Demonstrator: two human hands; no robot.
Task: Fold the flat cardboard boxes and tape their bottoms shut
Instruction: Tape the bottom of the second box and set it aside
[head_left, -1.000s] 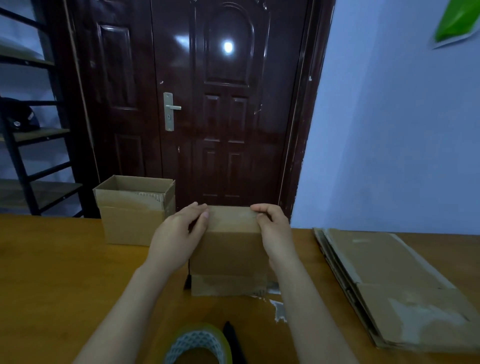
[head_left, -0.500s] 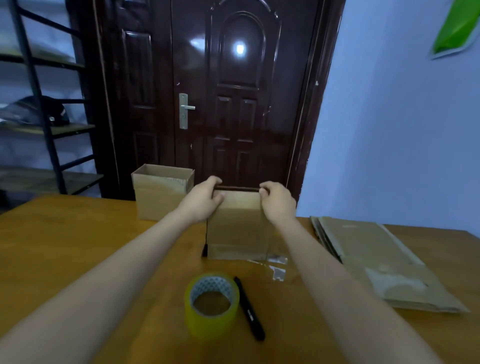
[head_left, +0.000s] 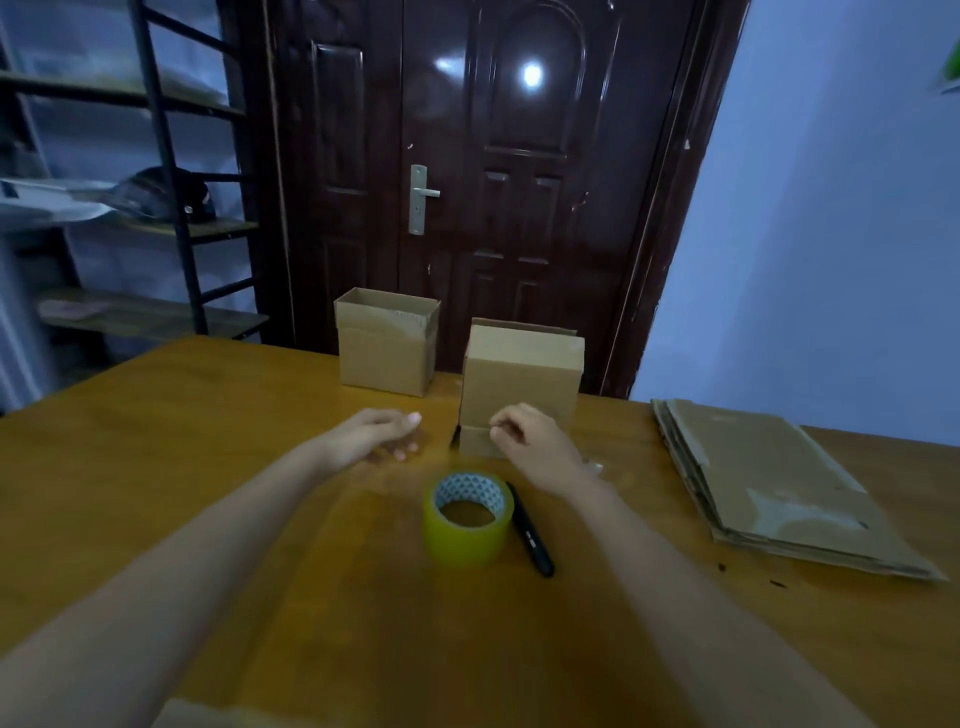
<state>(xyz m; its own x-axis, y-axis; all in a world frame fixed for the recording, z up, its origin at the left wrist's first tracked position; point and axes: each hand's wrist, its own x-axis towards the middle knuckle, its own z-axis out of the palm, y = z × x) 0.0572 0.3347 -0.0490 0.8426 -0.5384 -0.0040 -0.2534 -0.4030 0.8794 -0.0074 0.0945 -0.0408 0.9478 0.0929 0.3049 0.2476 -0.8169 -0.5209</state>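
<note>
A folded cardboard box (head_left: 522, 374) stands upright on the wooden table (head_left: 208, 467), near the middle. A second folded box (head_left: 387, 340), open at the top, stands to its left at the far edge. My left hand (head_left: 382, 434) hovers over the table left of the near box, fingers apart, holding nothing. My right hand (head_left: 530, 444) is loosely curled in front of the near box's lower edge; whether it touches the box is unclear. A roll of yellow tape (head_left: 467, 517) lies close in front of my hands. A stack of flat cardboard boxes (head_left: 769, 478) lies at the right.
A black marker (head_left: 530, 527) lies just right of the tape roll. Scraps of clear tape (head_left: 597, 467) lie by the near box's right side. Behind the table are a dark door (head_left: 493, 182) and a metal shelf rack (head_left: 156, 208) at the left.
Both hands have let go of the near box's top and dropped back toward me, down to the table. The box stays standing. The view has tilted and pulled back.
</note>
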